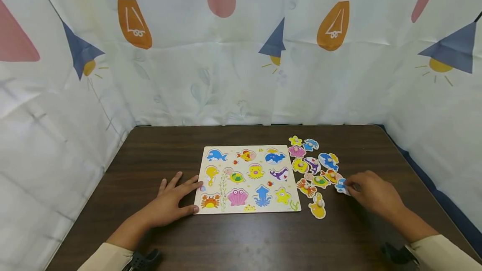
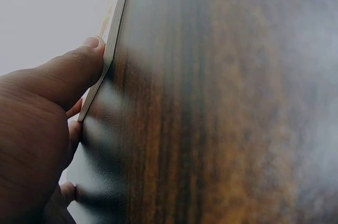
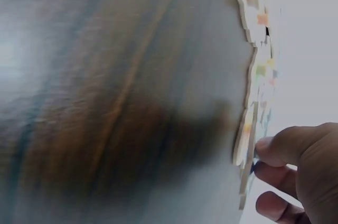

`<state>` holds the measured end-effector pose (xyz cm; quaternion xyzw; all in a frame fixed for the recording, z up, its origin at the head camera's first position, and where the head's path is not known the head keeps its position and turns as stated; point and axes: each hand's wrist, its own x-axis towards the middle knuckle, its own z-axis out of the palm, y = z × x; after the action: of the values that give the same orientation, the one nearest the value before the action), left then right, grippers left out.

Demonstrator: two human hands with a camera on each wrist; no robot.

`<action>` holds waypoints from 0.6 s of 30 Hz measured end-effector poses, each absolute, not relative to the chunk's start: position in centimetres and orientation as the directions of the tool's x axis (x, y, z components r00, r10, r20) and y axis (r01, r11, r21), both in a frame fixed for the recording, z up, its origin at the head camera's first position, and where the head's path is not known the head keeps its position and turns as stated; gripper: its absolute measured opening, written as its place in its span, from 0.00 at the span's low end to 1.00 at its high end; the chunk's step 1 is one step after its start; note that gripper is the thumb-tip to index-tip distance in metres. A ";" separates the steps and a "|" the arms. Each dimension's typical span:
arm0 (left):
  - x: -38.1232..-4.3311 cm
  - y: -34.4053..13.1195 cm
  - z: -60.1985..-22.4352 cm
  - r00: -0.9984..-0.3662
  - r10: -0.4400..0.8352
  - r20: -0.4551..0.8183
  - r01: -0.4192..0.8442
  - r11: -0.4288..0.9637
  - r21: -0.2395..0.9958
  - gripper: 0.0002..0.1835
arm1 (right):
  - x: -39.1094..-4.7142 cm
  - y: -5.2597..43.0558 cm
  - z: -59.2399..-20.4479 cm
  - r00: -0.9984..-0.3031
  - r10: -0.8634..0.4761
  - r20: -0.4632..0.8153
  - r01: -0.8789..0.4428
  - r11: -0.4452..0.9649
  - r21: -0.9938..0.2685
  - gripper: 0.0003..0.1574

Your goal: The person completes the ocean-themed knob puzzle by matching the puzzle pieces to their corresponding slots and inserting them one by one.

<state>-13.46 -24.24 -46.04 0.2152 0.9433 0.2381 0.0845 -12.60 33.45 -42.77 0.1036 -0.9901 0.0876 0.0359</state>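
Note:
A flat wooden puzzle board (image 1: 235, 175) printed with sea animals lies on the table. My left hand (image 1: 171, 202) is spread at its left side; the thumb (image 2: 84, 57) and fingertips touch that edge. Beyond the board's right side, my right hand (image 1: 373, 191) pinches a blue puzzle piece (image 1: 340, 186) between thumb and fingers, at the right end of a cluster of loose pieces. Close by lie the fish piece (image 1: 331, 175), turtle piece (image 1: 319, 181), crab piece (image 1: 306, 188) and yellow seahorse piece (image 1: 318, 207). The right wrist view shows the pieces only edge-on.
Farther back in the cluster are a blue whale piece (image 1: 327, 161), a pink shell piece (image 1: 296, 151), a yellow star piece (image 1: 295, 140) and several others. The dark wooden table (image 1: 241, 241) ends at a patterned curtain (image 1: 241, 91) behind and at both sides.

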 end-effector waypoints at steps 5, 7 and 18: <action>-13.5 -24.3 -45.8 -0.891 0.451 -0.050 0.371 0.789 0.490 0.40 | -13.2 32.9 -42.4 -0.964 -0.228 0.139 -0.252 0.949 -0.188 0.07; -13.4 -24.3 -45.7 -0.891 0.451 -0.049 0.371 0.787 0.493 0.40 | -13.6 32.6 -42.3 -0.957 -0.243 0.159 -0.272 0.943 -0.193 0.07; -13.4 -24.3 -46.1 -0.890 0.452 -0.052 0.366 0.779 0.508 0.40 | -15.9 30.6 -41.0 -0.938 -0.289 0.194 -0.328 0.921 -0.210 0.08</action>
<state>-13.38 -24.30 -46.10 0.2178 0.9394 0.2507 0.0857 -15.95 30.64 -40.96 0.1578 -0.9768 0.1205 0.0796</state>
